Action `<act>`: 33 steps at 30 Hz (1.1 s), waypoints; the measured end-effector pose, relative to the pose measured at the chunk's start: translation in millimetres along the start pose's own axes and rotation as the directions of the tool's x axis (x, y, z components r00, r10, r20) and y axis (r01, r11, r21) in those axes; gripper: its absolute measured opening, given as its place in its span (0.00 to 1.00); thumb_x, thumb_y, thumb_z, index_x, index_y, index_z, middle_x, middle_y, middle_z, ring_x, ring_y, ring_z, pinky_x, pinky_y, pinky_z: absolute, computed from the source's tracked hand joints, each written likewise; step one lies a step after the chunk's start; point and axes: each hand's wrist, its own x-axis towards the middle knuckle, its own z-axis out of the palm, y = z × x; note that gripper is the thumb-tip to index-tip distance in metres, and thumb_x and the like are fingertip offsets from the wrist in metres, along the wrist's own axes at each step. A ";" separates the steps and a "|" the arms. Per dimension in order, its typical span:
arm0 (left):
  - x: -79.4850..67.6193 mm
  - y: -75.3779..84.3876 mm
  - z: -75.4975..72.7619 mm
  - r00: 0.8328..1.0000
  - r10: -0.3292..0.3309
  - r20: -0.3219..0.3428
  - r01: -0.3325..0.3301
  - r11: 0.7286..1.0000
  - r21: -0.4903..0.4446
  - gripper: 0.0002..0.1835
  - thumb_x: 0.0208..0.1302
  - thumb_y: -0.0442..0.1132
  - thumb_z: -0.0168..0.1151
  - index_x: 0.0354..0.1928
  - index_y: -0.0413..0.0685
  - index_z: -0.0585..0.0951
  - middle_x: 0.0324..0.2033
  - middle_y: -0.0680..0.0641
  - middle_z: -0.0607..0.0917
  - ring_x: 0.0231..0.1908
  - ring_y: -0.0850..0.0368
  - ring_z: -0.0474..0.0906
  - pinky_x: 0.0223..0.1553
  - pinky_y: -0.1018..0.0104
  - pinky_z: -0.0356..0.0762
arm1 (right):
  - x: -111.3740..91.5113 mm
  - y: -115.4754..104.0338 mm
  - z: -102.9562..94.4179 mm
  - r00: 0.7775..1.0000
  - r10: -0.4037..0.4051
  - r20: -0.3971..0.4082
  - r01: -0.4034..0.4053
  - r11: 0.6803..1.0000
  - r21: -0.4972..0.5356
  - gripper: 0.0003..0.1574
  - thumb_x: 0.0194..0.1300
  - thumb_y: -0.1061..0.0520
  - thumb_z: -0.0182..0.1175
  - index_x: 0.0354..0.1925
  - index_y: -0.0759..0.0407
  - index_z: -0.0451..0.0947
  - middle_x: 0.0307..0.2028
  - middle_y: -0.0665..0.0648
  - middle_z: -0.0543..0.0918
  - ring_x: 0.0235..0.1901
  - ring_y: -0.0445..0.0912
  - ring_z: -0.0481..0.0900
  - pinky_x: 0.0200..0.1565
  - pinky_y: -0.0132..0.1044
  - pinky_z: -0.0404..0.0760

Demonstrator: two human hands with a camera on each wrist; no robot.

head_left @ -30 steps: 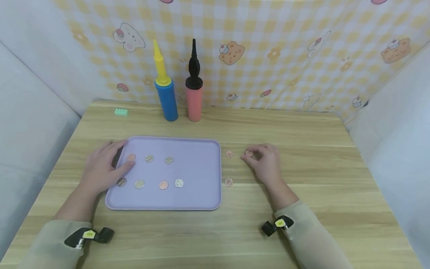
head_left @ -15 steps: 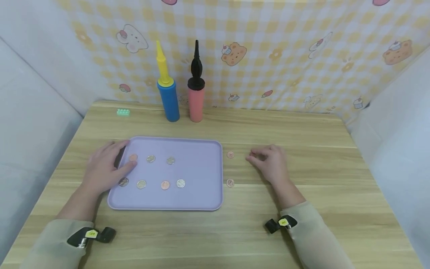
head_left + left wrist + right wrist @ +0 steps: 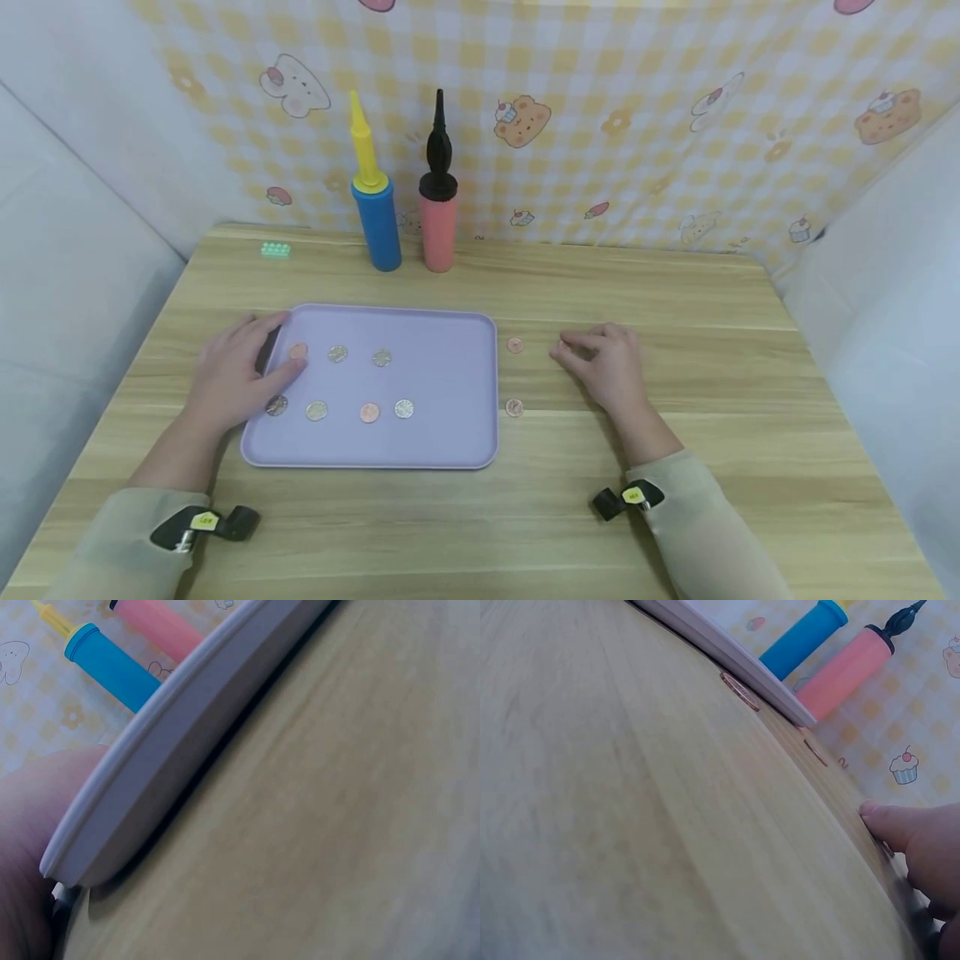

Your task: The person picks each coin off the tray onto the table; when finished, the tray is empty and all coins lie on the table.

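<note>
A lilac tray bears two rows of coins, some copper, some silver. My left hand holds its left edge, the thumb over the rim beside a copper coin and the fingers along the outer side. Right of the tray, my right hand pinches a small copper coin between thumb and forefinger, low over the table; the fingertips hide most of it. Two more copper coins, an upper one and a lower one, lie on the wood between tray and right hand.
Behind the tray stand a blue hand pump with a yellow nozzle and a pink hand pump with a black nozzle. A mint toy brick lies at the back left. Patterned cloth hangs behind the wooden table.
My right hand has drawn slightly to the right, and its fingertips now cover most of the coin that showed between them a second ago. My left hand stays at the tray's edge.
</note>
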 end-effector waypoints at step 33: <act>3.6 -5.4 1.5 1.000 0.007 -0.010 -0.008 1.000 -0.009 0.40 0.73 0.55 0.66 0.79 0.44 0.68 0.73 0.25 0.70 0.74 0.17 0.55 0.69 0.15 0.40 | 5.9 -40.4 38.5 0.940 -0.243 -0.241 0.266 0.962 0.069 0.18 0.56 0.44 0.78 0.36 0.57 0.92 0.41 0.56 0.88 0.46 0.58 0.80 0.54 0.59 0.70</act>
